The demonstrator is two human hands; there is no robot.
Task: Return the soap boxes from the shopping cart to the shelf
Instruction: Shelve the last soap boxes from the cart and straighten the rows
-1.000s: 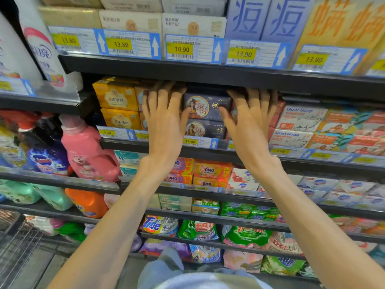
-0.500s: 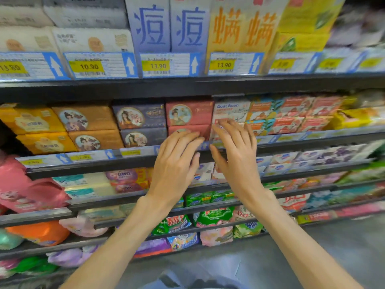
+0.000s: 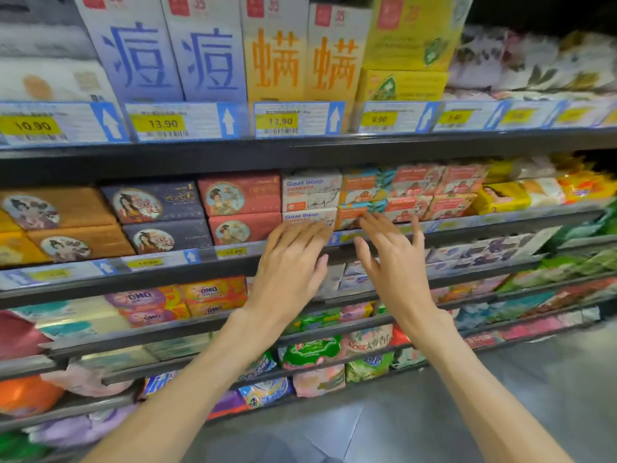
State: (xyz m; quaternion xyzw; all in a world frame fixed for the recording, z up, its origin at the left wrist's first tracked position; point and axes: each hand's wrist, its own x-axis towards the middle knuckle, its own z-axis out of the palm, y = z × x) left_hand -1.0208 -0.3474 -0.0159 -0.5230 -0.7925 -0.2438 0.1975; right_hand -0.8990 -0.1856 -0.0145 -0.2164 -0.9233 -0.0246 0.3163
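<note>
White Goat Soap boxes point(image 3: 311, 198), two stacked, sit mid-frame on the shelf point(image 3: 300, 152). Left hand point(image 3: 290, 269) and right hand point(image 3: 395, 262), fingers spread and empty, have shifted right since earlier.

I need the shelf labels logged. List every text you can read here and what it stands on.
"Goat Soap": white box and the one under it.
"OMO": orange packs.
"10.90": left price tag.
"13.90": next two tags.
"9.90": fourth tag, blurred.
"35": tall boxes.
Large single Chinese characters: the tall boxes' fronts.
Other tags and packs: too blurred.
</note>
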